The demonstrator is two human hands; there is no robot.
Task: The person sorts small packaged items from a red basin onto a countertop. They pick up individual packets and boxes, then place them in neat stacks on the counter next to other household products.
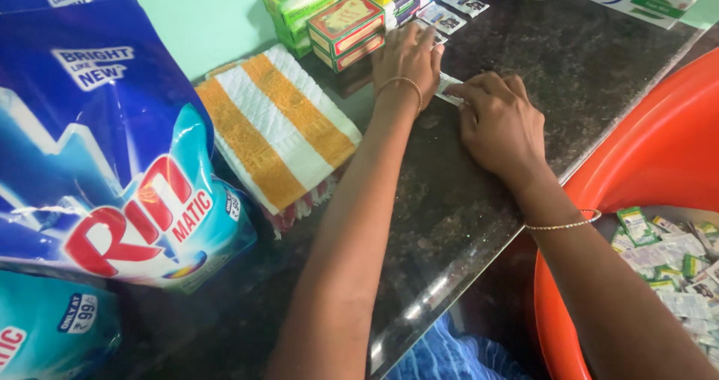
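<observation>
Both hands work a strip of small sachets [449,89] on the dark stone tabletop [584,73]. Left hand [408,58] lies flat, fingers spread, pinning the strip at 11 o'clock; right hand [498,122] is pinched narrow on its near end. Best kept taut and flat. Folded striped towel [277,125] at 9 o'clock; orange tub [659,155] at 4 o'clock.

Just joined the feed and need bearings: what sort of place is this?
Probably a small shop counter: a dark stone counter carries stacked soap boxes and a large detergent bag, with an orange tub of small sachets alongside.
</observation>
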